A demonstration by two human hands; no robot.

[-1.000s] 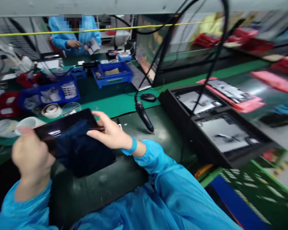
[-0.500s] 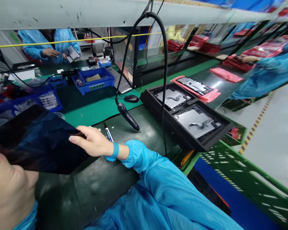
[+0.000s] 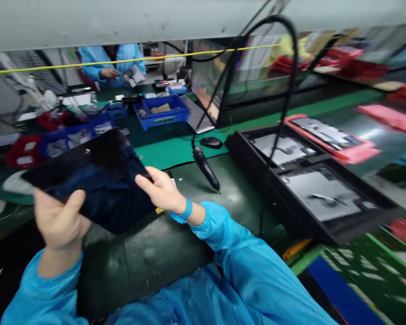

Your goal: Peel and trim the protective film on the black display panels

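A dark, glossy tablet screen panel [image 3: 108, 180] is held up tilted above the bench, its shiny face towards me. My left hand [image 3: 62, 216] grips its lower left edge, thumb on the face and the other fingers hidden behind. At the right edge, my right hand [image 3: 164, 189] pinches it between thumb and fingers; a blue band circles that wrist. Whether anything is attached to the panel's back cannot be seen. Right of my right hand, a black electric screwdriver [image 3: 206, 169] lies on the dark mat [image 3: 149, 257], its cable looping upward.
A black foam tray [image 3: 257, 180] holding opened tablet bodies stands on the right, with another on red wrap [image 3: 328, 133] behind. Blue parts bins [image 3: 162, 119], a mouse [image 3: 211, 143] and a keyboard [image 3: 199, 113] lie farther back. A co-worker [image 3: 111, 63] sits opposite. Green crates [image 3: 368, 275] are at lower right.
My view has swung left, so the bench things appear farther right. The panel and both hands are now more fully in view, the panel still between them.
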